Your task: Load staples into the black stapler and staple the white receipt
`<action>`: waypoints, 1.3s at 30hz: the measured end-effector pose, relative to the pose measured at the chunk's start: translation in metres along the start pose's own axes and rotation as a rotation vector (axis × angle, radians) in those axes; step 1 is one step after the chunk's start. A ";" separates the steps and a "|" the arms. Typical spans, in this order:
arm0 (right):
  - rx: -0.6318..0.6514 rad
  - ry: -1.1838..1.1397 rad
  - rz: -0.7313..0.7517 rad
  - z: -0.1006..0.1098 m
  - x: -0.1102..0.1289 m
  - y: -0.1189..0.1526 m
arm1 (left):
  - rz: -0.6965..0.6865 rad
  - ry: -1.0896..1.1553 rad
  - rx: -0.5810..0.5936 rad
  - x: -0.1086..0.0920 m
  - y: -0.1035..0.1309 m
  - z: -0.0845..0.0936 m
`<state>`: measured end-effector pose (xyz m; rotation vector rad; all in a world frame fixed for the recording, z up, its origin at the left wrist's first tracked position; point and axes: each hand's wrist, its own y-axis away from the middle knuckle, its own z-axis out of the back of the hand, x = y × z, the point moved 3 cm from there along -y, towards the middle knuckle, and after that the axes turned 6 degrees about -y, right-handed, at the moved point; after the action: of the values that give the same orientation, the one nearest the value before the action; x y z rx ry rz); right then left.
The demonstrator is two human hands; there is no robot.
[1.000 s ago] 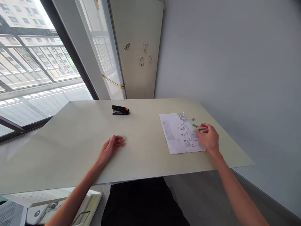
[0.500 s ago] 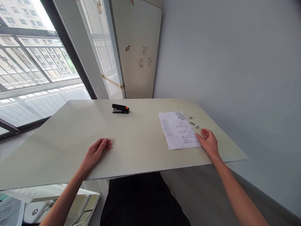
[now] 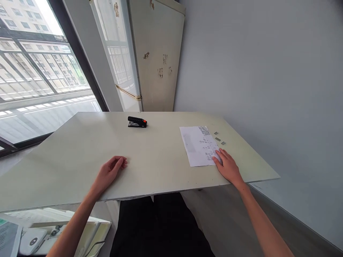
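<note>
White sheets of paper (image 3: pixel 191 148) with dark writing lie flat on the right part of the table. My right hand (image 3: pixel 227 166) rests on their lower right corner, fingers stretched out and slightly apart, palm down. Just beyond its fingertips are three small grey strips (image 3: pixel 218 139) that look like staples. On the left, my left hand (image 3: pixel 111 170) lies on its side on the tabletop, fingers loosely curled together, with nothing seen in it. Farther back, a black stapler (image 3: pixel 137 122) with a red-orange mark stands away from both hands.
The cream table (image 3: pixel 155 157) has its front edge close to my body. A grey wall (image 3: pixel 254 71) borders the right side, and a stained fridge (image 3: pixel 158 82) stands behind. Below the left edge is an open drawer or box (image 3: pixel 92 228) holding papers and a white device.
My right hand has moved left and flattened from the paper's edge onto its lower right corner. The paper's corner now lies under the hand. My left hand has stayed put.
</note>
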<state>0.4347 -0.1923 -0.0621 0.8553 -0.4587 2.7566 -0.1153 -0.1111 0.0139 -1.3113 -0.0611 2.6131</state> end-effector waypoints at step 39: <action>0.013 0.105 0.035 -0.001 -0.004 0.000 | 0.020 -0.081 -0.045 -0.008 0.011 -0.004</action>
<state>0.4372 -0.1924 -0.0654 0.7071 -0.4409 2.8224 -0.1095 -0.1234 0.0164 -1.2255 -0.1211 2.6963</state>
